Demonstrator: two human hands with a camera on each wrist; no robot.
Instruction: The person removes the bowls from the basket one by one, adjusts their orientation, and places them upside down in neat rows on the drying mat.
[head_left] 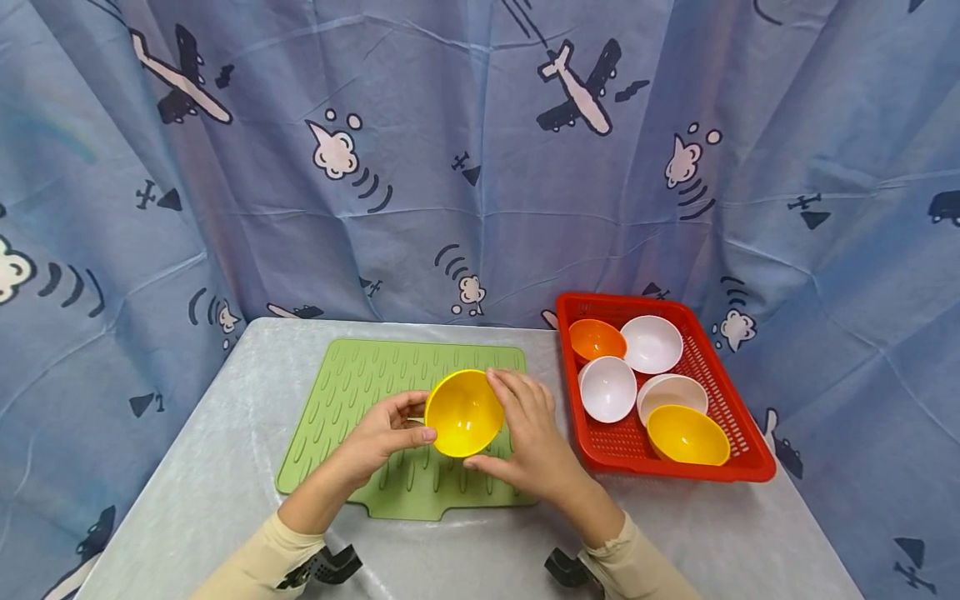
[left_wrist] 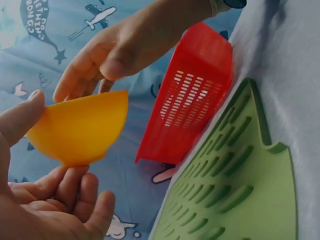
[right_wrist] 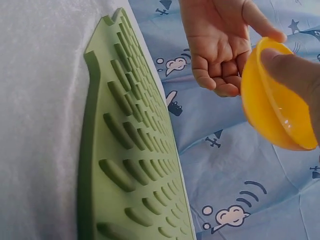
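Observation:
A small yellow bowl [head_left: 463, 414] is held up over the green ridged mat [head_left: 352, 400], its opening tilted toward the head camera. My left hand [head_left: 382, 433] grips its left side, thumb at the rim and fingers beneath the foot, as the left wrist view shows on the bowl [left_wrist: 80, 127]. My right hand [head_left: 536, 442] holds the opposite side. In the right wrist view the right thumb [right_wrist: 292, 72] lies on the rim of the bowl [right_wrist: 255, 110]. The inside of the bowl is glossy, with nothing in it.
To the right stands a red perforated basket [head_left: 720, 362]. In it are an orange bowl [head_left: 597, 340], a white bowl [head_left: 652, 344], a smaller white bowl [head_left: 607, 390], an off-white bowl [head_left: 672, 390] and another yellow bowl [head_left: 688, 435]. A patterned blue curtain [head_left: 420, 225] hangs behind the table.

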